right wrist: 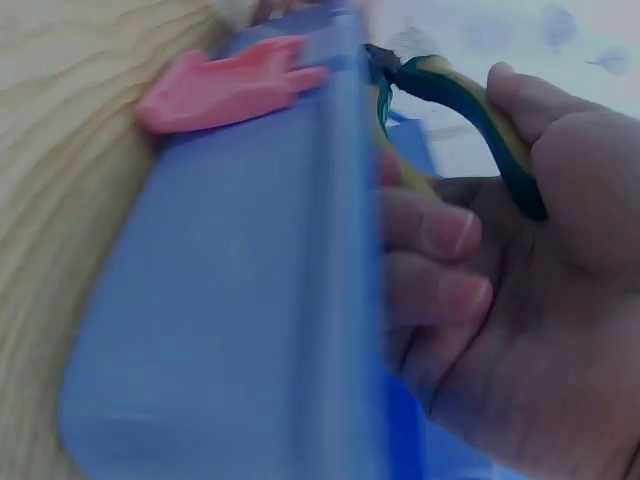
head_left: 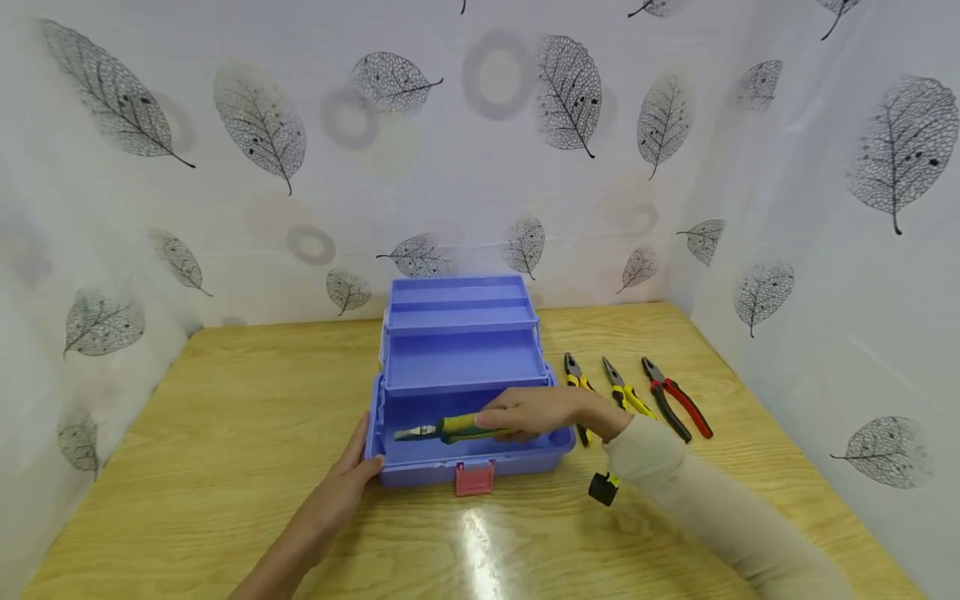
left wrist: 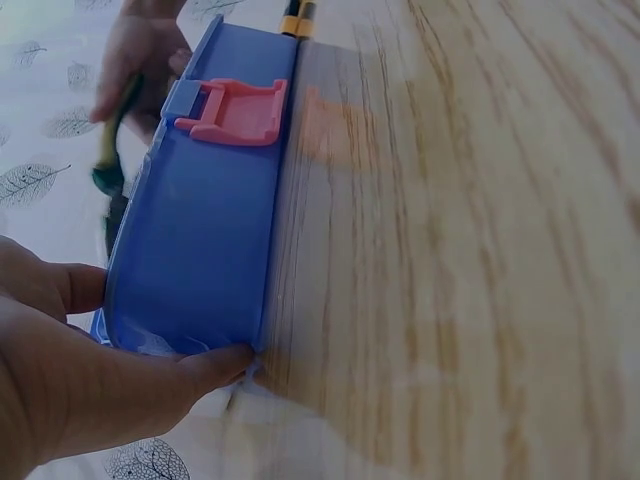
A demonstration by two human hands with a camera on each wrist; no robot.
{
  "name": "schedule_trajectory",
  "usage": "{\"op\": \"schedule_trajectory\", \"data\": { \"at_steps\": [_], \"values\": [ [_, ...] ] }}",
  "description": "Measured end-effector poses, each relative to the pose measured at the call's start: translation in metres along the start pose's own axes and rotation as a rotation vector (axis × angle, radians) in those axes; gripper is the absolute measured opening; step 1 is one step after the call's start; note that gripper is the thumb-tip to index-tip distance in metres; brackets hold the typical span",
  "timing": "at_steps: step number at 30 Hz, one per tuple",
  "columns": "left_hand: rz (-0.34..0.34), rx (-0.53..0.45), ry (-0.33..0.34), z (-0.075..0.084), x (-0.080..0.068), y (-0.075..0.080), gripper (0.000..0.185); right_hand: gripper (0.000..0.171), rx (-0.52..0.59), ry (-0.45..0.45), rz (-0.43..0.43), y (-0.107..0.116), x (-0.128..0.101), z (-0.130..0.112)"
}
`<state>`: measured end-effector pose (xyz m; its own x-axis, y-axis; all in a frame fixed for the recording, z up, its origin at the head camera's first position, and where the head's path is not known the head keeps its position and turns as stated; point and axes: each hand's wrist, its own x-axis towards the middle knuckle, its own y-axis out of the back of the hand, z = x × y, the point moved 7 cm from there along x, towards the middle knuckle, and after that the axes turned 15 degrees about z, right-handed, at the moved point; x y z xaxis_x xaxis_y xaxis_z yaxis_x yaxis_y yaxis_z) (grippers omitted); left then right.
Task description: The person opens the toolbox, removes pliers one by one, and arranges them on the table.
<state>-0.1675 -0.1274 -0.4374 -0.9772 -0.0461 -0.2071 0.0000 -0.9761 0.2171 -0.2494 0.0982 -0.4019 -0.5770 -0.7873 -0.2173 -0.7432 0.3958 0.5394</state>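
A blue-purple toolbox (head_left: 420,475) stands unfolded on the wooden table, its two trays raised at the back and a pink latch (head_left: 475,479) at the front. My left hand (head_left: 348,479) holds its left front corner, thumb at the rim in the left wrist view. My right hand (head_left: 525,412) grips a pair of pliers (head_left: 457,427) by its yellow-and-green handles. The pliers lie over the toolbox's lower compartment, jaws pointing left. In the right wrist view the handles (right wrist: 490,130) are spread apart, and the box's front wall hides part of the fingers.
Right of the toolbox lie yellow-black pliers (head_left: 573,371), yellow long-nose pliers (head_left: 615,375) and red-black pliers (head_left: 678,400). My right arm partly covers the first two. A black-ended yellow item (head_left: 603,489) lies nearer, by the sleeve. Leaf-patterned curtain (head_left: 480,167) surrounds the table.
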Motion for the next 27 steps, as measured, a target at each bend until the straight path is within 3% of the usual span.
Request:
{"op": "schedule_trajectory", "data": {
  "at_steps": [5, 13, 17, 22, 27],
  "values": [
    [0.001, 0.001, 0.010, -0.001, 0.000, 0.000, 0.071, 0.051, 0.131, 0.059, 0.015, 0.026, -0.023, -0.018],
    [0.012, 0.023, 0.025, -0.001, 0.001, 0.003, 0.072, 0.050, 0.225, 0.150, 0.228, 0.077, -0.066, -0.044],
    [0.013, 0.024, 0.026, -0.001, 0.001, 0.005, 0.072, 0.052, 0.257, 0.156, 0.367, 0.102, -0.090, -0.048],
    [0.013, 0.015, 0.018, 0.000, 0.001, 0.004, 0.072, 0.052, 0.337, 0.097, 0.565, 0.132, -0.126, -0.044],
    [0.015, 0.021, 0.013, 0.000, 0.002, 0.002, 0.072, 0.053, 0.323, 0.073, 0.677, 0.152, -0.161, -0.035]
  ]
}}
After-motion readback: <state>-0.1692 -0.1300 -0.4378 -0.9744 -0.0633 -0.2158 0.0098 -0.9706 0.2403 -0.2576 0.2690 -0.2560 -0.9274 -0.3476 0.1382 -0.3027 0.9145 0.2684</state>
